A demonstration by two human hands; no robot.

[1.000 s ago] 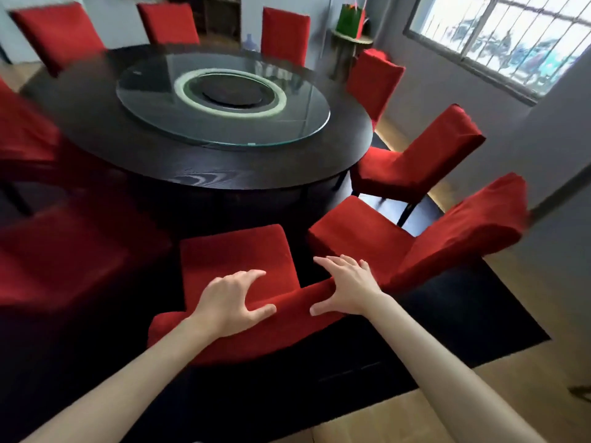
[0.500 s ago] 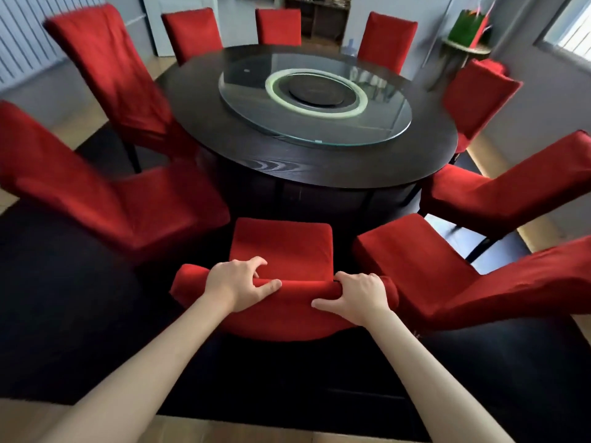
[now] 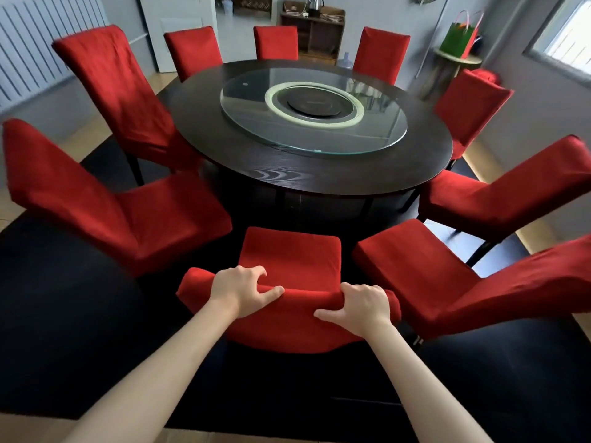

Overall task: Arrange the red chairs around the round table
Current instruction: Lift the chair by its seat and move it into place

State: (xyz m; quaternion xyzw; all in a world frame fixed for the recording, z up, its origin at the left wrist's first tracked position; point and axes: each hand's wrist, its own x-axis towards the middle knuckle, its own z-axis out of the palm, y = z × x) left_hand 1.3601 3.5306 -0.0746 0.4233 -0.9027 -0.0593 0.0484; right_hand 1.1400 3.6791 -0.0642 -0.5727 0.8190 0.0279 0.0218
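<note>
Squaring the near chair to the bench

Ringing the round dark wooden bench (image 3: pixel 319 174), red fabric-covered chairs face inward. The nearest red chair (image 3: pixel 289 254) sits short of its edge; left hand (image 3: pixel 238 287) and right hand (image 3: pixel 363 305) clamp its backrest top, probably for steering.

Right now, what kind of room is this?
Probably a dining room: a big round table with a glass turntable on top, ringed by red chairs, like the near chair both hands hold.
</note>
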